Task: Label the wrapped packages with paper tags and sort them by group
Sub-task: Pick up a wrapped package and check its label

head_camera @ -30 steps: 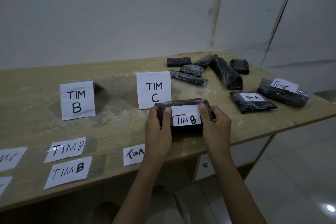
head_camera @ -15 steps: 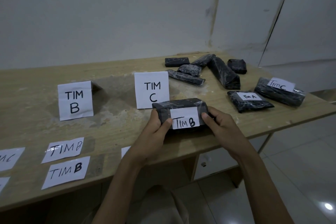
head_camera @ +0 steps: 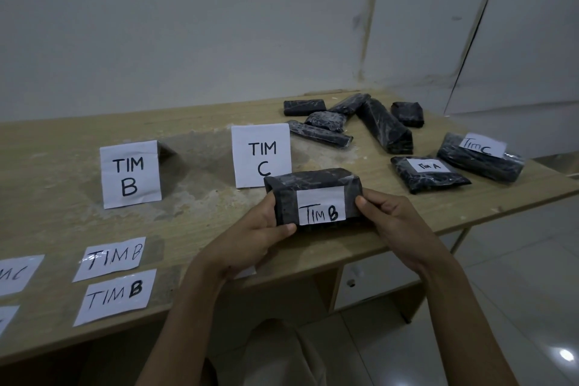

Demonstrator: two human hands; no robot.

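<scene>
The black film-wrapped package (head_camera: 313, 177) is held at the near edge of the counter (head_camera: 188, 222), just in front of the standing "TIM C" card (head_camera: 261, 155). Its left end is gripped by the left hand (head_camera: 250, 238) and its right end is pinched by the right hand (head_camera: 391, 219). It is judged light, fairly firm and slick, and best taken by the ends so the "TIM B" tag (head_camera: 321, 208) is spared. A standing "TIM B" card (head_camera: 130, 174) is seen at the left, with loose "TIM B" tags (head_camera: 111, 258) nearer. Packages tagged "TIM A" (head_camera: 426, 172) and "TIM C" (head_camera: 479, 157) lie at the right.
</scene>
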